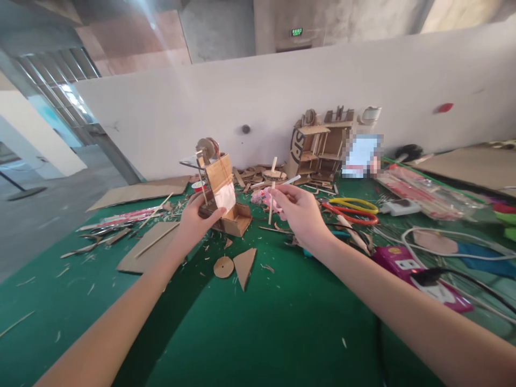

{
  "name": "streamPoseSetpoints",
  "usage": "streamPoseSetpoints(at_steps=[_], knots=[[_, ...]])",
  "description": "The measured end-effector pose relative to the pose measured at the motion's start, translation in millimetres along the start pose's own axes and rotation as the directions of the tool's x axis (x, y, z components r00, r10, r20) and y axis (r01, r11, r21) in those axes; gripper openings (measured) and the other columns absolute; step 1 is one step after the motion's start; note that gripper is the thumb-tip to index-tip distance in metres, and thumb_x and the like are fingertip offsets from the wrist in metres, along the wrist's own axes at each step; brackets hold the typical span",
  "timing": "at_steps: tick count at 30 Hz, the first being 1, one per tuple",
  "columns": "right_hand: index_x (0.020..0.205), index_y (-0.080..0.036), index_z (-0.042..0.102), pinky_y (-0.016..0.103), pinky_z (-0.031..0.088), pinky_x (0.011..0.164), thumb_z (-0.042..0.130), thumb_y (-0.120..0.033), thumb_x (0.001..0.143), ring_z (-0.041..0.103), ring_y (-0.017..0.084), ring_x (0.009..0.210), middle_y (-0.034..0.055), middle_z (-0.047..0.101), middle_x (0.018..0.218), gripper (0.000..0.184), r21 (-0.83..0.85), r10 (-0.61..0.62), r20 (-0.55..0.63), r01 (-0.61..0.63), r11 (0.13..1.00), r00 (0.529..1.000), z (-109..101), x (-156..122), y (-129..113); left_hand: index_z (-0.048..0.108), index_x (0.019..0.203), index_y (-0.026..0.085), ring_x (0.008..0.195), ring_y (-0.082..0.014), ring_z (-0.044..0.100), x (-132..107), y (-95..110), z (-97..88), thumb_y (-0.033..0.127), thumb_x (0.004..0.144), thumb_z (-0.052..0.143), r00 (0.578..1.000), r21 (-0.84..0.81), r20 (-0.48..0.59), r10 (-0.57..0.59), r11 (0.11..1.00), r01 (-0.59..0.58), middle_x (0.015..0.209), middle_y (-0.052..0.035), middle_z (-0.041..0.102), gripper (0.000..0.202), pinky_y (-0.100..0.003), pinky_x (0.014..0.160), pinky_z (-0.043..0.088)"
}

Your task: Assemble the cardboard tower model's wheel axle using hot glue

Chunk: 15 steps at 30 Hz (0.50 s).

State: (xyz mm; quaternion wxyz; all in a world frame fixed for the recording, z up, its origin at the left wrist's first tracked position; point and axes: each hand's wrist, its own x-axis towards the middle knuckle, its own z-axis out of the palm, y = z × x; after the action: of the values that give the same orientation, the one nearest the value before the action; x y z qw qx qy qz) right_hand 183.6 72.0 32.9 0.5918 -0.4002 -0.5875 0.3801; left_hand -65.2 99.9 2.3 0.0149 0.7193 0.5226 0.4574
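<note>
My left hand (194,221) is closed around the lower left side of a small cardboard model (220,171), its thumb near a white paper patch. The model stands upright on the table, with a round cardboard wheel (207,150) on top and an open box at its base. My right hand (303,215) pinches a thin wooden stick (271,207), held nearly upright. A cardboard disc (275,175) appears threaded on its upper part. Just behind these fingers is a pink object (262,198), partly hidden. On the table in front lie a holed cardboard disc (223,267) and a cardboard triangle (244,267).
Scraps litter the green table (258,333). A cardboard shelf model (316,148) stands at the back, beside a blurred-out screen (363,153). To the right are yellow-handled scissors or pliers (355,204), a purple power strip (419,279) and cables. Cardboard sheets (141,247) lie left.
</note>
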Motion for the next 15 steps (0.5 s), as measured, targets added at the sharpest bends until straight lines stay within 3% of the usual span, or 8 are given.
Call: streamPoseSetpoints(at_steps=[5, 9, 12, 15], knots=[[0.087, -0.015, 0.068, 0.023, 0.028, 0.044, 0.066, -0.048, 0.075, 0.039, 0.008, 0.051, -0.0035, 0.047, 0.058, 0.035, 0.017, 0.129, -0.034, -0.128, 0.992, 0.991, -14.3, -22.1, 16.6, 0.062, 0.116, 0.021, 0.128, -0.0304, 0.041, 1.7, -11.2, -4.9, 0.046, 0.076, 0.066, 1.000, 0.036, 0.006, 0.016, 0.999, -0.017, 0.133, -0.0124, 0.047, 0.048, -0.047, 0.106, 0.037], [0.086, -0.016, 0.066, 0.022, 0.023, 0.041, 0.065, -0.052, 0.075, 0.032, 0.007, 0.045, -0.0067, 0.038, 0.055, 0.038, 0.044, 0.194, 0.014, -0.194, 0.980, 0.981, -16.1, -31.3, 24.1, 0.049, 0.130, 0.020, 0.125, -0.0304, 0.045, -6.9, -18.8, -7.0, 0.046, 0.075, 0.066, 0.999, 0.055, -0.050, -0.014, 0.998, 0.016, 0.134, -0.0153, 0.040, 0.064, -0.047, 0.101, 0.043], [0.086, -0.016, 0.065, 0.022, 0.023, 0.041, 0.064, -0.050, 0.076, 0.034, 0.007, 0.046, -0.0056, 0.040, 0.056, 0.036, 0.032, 0.193, 0.024, -0.194, 0.980, 0.981, -15.1, -32.6, 24.8, 0.041, 0.135, 0.020, 0.120, -0.0285, 0.048, -11.6, -7.0, -13.1, 0.043, 0.078, 0.065, 0.976, 0.088, -0.215, 0.043, 0.996, -0.025, 0.131, -0.0150, 0.042, 0.066, -0.045, 0.096, 0.046], [0.087, -0.017, 0.064, 0.021, 0.023, 0.040, 0.065, -0.049, 0.076, 0.034, 0.007, 0.046, -0.0056, 0.041, 0.056, 0.034, 0.059, 0.200, 0.015, -0.200, 0.978, 0.980, -15.0, -32.4, 22.7, 0.052, 0.120, 0.017, 0.108, -0.0268, 0.052, -15.7, 27.0, -23.1, 0.037, 0.082, 0.061, 0.874, 0.207, -0.447, 0.189, 0.973, -0.104, 0.117, -0.0143, 0.050, 0.044, -0.044, 0.091, 0.047]])
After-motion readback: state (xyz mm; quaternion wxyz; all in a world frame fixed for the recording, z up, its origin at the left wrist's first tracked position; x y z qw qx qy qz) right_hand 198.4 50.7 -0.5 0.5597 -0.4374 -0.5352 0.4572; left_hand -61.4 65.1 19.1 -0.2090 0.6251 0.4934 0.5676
